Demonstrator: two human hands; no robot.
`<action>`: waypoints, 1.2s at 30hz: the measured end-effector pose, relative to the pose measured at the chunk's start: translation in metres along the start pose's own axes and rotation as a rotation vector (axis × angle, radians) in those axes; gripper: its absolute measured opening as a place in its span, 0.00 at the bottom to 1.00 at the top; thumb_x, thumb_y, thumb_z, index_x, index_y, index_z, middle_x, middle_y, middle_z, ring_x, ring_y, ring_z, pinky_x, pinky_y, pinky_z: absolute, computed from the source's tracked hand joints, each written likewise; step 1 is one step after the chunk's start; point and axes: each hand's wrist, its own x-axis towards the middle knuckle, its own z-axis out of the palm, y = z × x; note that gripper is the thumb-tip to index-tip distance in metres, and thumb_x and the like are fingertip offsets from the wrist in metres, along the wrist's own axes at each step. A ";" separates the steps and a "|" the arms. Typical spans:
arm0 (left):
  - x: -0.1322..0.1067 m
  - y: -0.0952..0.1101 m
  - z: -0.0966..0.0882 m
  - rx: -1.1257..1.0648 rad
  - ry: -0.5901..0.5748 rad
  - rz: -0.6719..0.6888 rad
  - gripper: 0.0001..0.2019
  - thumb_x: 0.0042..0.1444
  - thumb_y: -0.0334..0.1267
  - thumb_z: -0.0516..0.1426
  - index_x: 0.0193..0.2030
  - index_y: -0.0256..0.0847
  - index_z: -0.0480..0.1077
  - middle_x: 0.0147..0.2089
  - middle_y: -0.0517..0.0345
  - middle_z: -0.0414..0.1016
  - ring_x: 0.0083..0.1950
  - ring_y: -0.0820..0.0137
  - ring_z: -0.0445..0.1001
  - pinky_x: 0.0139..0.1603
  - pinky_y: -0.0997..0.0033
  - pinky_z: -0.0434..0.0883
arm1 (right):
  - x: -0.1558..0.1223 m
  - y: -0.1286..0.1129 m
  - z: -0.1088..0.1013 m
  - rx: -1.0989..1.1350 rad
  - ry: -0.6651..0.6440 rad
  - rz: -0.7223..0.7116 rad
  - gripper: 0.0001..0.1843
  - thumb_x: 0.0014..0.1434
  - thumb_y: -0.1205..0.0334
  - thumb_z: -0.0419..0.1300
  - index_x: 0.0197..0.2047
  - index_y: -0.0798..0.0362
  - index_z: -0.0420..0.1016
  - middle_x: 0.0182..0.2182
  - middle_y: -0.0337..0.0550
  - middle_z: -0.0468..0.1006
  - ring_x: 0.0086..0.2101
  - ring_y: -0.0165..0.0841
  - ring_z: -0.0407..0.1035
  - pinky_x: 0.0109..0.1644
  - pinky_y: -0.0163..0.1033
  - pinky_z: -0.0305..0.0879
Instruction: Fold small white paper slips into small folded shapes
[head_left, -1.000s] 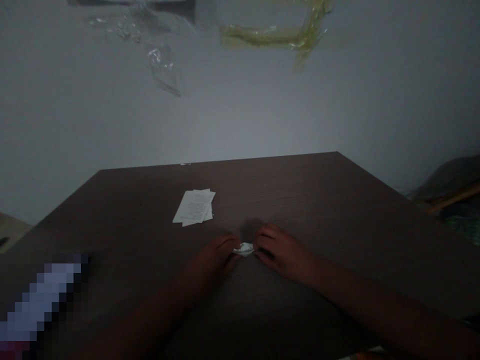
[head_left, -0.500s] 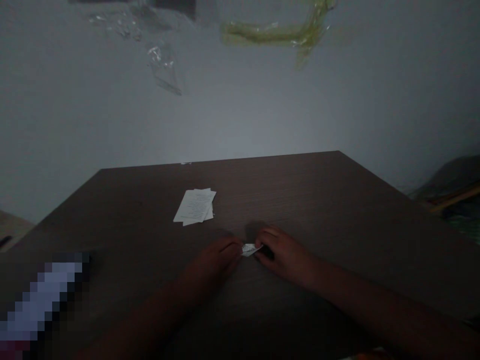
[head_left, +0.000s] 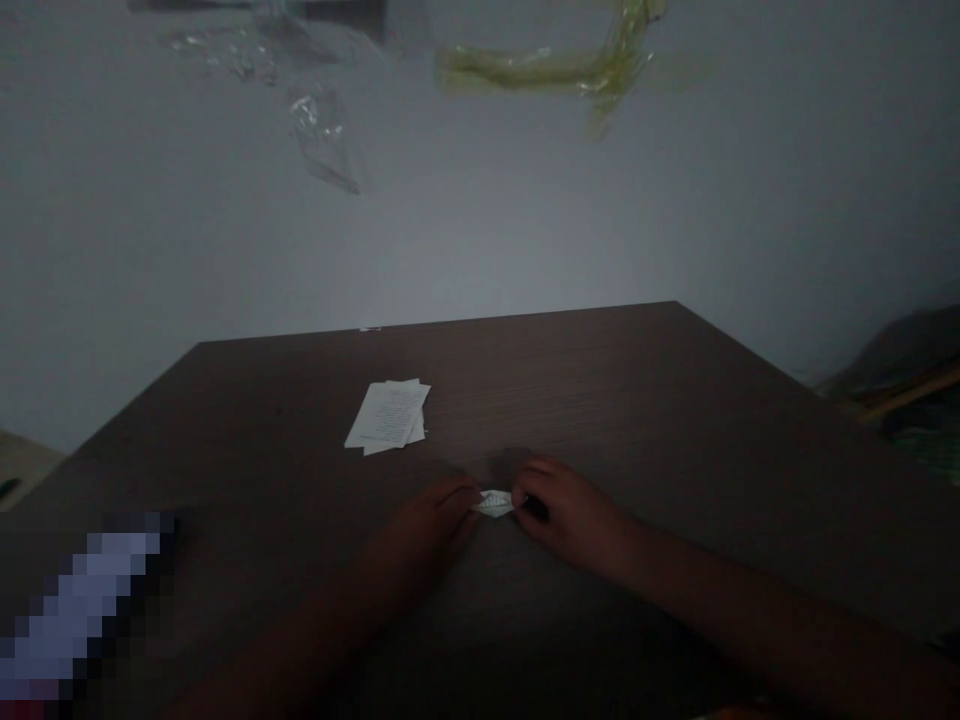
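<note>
A small folded piece of white paper (head_left: pixel 493 504) sits low over the dark wood-grain table (head_left: pixel 600 400), pinched between my left hand (head_left: pixel 439 520) and my right hand (head_left: pixel 566 505). Fingertips of both hands press its opposite ends, and its middle shows between them. Up and to the left of my hands lies a small stack of printed white paper slips (head_left: pixel 386 415), slightly fanned and untouched.
A pixelated, blurred object (head_left: pixel 90 600) lies at the table's lower left. Behind the far table edge stands a grey wall with scraps of clear plastic (head_left: pixel 322 140) and yellowish tape (head_left: pixel 547 70). A dark shape with a wooden stick (head_left: pixel 907 395) sits off the right.
The folded paper has turned from tilted to nearly level between my fingers. It has shifted slightly left since the previous frame, and my right hand has closed in a little.
</note>
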 end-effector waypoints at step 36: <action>0.004 0.003 0.012 -0.001 -0.063 -0.003 0.14 0.73 0.26 0.58 0.54 0.44 0.84 0.58 0.50 0.86 0.56 0.58 0.86 0.57 0.63 0.84 | -0.001 -0.012 -0.004 -0.306 -0.118 -0.023 0.09 0.79 0.69 0.67 0.43 0.51 0.87 0.42 0.49 0.86 0.47 0.44 0.81 0.58 0.48 0.79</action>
